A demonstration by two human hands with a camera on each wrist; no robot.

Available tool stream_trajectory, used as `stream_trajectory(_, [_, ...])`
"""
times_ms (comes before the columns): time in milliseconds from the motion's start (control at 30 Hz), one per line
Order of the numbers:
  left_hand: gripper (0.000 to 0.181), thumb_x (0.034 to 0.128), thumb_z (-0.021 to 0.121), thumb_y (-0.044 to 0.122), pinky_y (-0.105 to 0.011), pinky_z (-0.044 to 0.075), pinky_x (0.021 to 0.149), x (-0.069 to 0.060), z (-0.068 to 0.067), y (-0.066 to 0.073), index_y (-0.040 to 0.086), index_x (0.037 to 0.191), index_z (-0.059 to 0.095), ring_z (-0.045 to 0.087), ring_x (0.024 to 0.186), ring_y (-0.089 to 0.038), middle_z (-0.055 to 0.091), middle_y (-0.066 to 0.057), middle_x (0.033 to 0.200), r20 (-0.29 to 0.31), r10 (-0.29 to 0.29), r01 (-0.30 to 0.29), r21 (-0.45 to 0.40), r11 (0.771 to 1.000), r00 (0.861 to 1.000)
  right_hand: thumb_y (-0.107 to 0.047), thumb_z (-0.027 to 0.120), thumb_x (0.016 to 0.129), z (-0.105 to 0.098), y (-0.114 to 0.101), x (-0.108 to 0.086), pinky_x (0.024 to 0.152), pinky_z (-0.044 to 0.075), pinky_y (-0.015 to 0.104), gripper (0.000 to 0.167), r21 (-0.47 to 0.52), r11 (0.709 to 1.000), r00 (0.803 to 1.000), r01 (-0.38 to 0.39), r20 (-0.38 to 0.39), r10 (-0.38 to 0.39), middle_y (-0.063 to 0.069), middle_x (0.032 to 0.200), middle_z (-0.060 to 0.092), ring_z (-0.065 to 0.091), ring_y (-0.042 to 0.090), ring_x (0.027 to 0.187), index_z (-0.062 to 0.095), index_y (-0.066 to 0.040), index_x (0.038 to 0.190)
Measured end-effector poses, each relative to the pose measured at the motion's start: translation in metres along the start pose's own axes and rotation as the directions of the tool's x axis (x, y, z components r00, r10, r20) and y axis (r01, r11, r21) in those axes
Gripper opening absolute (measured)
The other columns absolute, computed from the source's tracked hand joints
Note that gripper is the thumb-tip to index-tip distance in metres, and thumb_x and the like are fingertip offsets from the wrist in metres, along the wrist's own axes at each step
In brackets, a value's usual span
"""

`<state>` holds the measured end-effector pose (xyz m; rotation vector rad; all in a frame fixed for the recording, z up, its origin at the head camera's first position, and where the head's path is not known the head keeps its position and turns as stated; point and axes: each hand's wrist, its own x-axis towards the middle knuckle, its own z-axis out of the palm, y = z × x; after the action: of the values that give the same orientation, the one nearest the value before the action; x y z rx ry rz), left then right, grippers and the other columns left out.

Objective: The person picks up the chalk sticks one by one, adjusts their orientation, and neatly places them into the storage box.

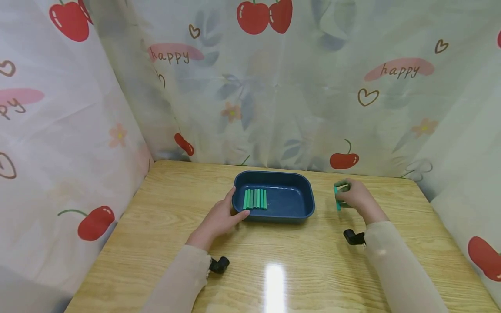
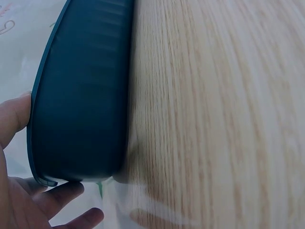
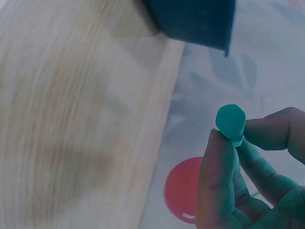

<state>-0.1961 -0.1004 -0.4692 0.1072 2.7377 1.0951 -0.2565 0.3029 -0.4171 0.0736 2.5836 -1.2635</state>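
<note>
A dark blue rectangular tray (image 1: 287, 217) sits on the table, with several green sticks (image 1: 255, 199) lined up side by side in its left part. My left hand (image 1: 219, 219) holds the tray's left end, thumb at the near rim and fingers round the corner. In the left wrist view the thumb touches the rim, and the fingers lie by the end wall. To the right of the tray, my right hand (image 1: 354, 195) pinches one green stick (image 3: 231, 121) between thumb and fingers, apart from the tray. That stick shows a many-sided end in the right wrist view.
The wooden table (image 1: 305, 261) reaches back to a patterned curtain (image 1: 270, 108), which also hangs at both sides. Black wrist devices (image 1: 220, 264) sit at the cuffs of both sleeves. Light glares off the table's front.
</note>
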Motion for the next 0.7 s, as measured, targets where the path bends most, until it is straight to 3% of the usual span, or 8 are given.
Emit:
stream_trajectory(167, [0.097,0.092,0.066,0.055,-0.055,0.031,0.115,-0.001,-0.001,0.001,0.02,0.163,0.009,0.033,0.145,-0.035,0.031,-0.014,0.161,-0.004,0.007,-0.007,-0.006,1.0,1.0,-0.005,0.061,0.093,0.0,-0.011,-0.006,0.079,0.059,0.036,0.051,0.027,0.999,1.0,0.027,-0.017,-0.026,0.017,0.106,0.059,0.063,0.022,0.086,0.045,0.009,0.139])
stream_trajectory(400, [0.096,0.0924,0.066,0.054,-0.056,0.031,0.114,0.0,0.0,0.0,0.021,0.163,0.009,0.033,0.145,-0.035,0.031,-0.015,0.161,-0.003,0.003,-0.003,-0.013,1.0,1.0,-0.007,0.061,0.094,0.001,-0.023,-0.011,0.089,0.056,0.045,0.05,0.054,0.998,0.999,0.038,-0.02,-0.037,0.017,0.11,0.058,0.062,0.025,0.092,0.046,0.006,0.14])
stream_trajectory(700, [0.096,0.0922,0.066,0.055,-0.055,0.031,0.115,0.0,0.0,0.0,0.021,0.163,0.01,0.033,0.145,-0.035,0.031,-0.014,0.161,-0.003,0.003,-0.003,-0.012,1.0,1.0,-0.006,0.061,0.095,0.006,-0.042,-0.019,0.082,0.058,0.035,0.051,0.085,0.993,0.996,0.086,-0.031,-0.084,0.027,0.124,0.053,0.062,0.028,0.096,0.045,0.007,0.142])
